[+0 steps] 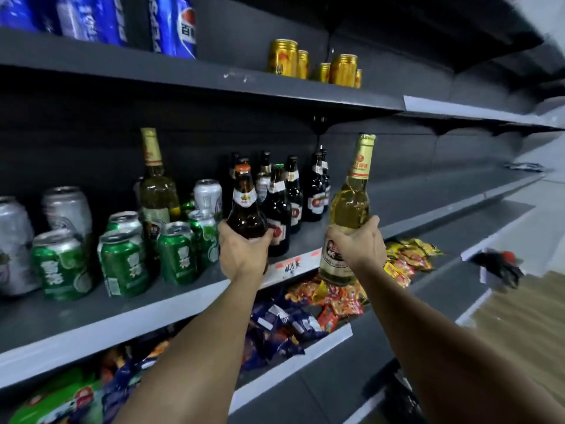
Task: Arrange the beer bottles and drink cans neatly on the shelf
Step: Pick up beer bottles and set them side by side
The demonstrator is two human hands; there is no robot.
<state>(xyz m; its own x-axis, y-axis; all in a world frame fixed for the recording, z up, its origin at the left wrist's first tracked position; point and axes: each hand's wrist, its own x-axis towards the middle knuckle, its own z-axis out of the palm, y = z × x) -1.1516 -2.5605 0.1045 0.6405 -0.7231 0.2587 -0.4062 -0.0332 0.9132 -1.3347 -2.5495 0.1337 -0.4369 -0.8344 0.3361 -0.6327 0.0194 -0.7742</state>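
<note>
My left hand [241,252] grips a brown beer bottle [244,206] with an orange cap, held in front of the middle shelf [428,206]. My right hand [356,244] grips a clear bottle of golden beer [351,203] with a gold foil neck, lifted off the shelf's front edge. Behind the brown bottle stand several dark beer bottles [315,191]. Left of them stands a tall green-gold bottle [157,191] among several green cans [122,264] and silver cans [67,209].
The shelf above carries several gold cans [282,58] and blue Pepsi packs [174,26]. Snack packets [330,301] fill the lower shelves. The right stretch of the middle shelf is bare. A black object [501,267] lies on a lower shelf at the right.
</note>
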